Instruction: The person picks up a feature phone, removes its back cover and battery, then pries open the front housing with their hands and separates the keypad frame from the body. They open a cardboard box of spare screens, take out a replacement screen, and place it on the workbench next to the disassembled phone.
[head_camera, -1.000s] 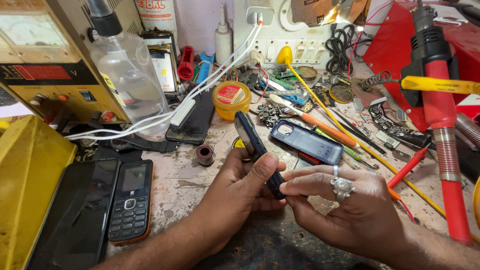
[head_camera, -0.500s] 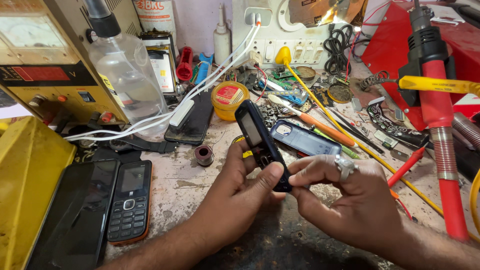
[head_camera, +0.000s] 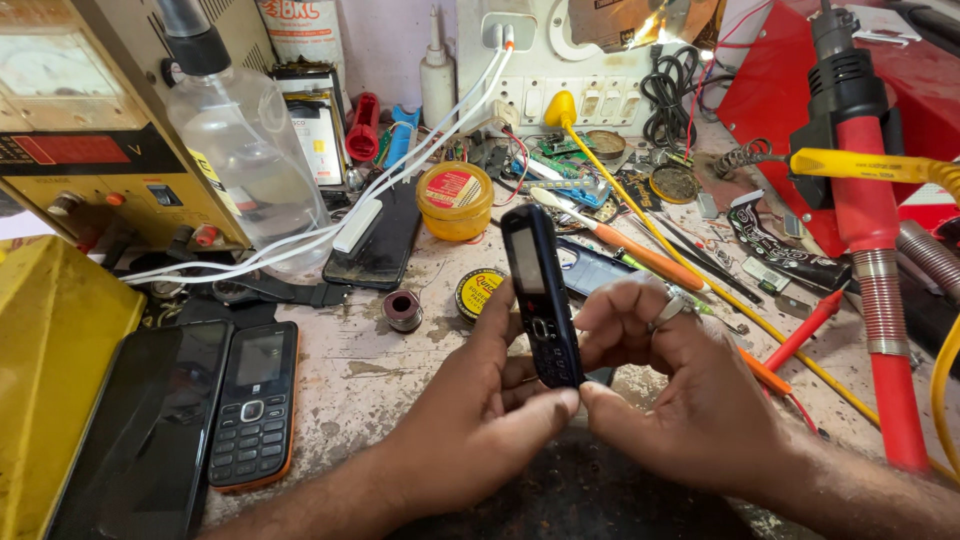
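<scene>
Head view: both hands meet over the worn workbench (head_camera: 380, 375) and share one object, a small dark keypad phone (head_camera: 540, 295). Left hand (head_camera: 480, 415) is closed around the lower end of the phone from its left side, thumb pressed along the bottom edge and fingers curled behind the body. Right hand (head_camera: 690, 395) grips the same lower end from the opposite side, thumb tip touching the left thumb just below the keypad, fingers bent over the phone's right edge; a ring (head_camera: 668, 312) sits on one finger. The phone stands nearly upright between the two hands, screen facing the camera, its upper half rising free above the fingers. Just beyond the left hand lie a small metal spool (head_camera: 402, 310) and a flat yellow tin (head_camera: 478, 292); farther out stands a yellow jar with a red label (head_camera: 455, 200). To the far left of the left hand, a black and orange keypad phone (head_camera: 255, 405) lies flat beside a dark smartphone (head_camera: 165, 430). Beyond the right hand lies an orange-handled tool (head_camera: 640, 255), and well to its right stands a red hot-air gun (head_camera: 865, 220).
</scene>
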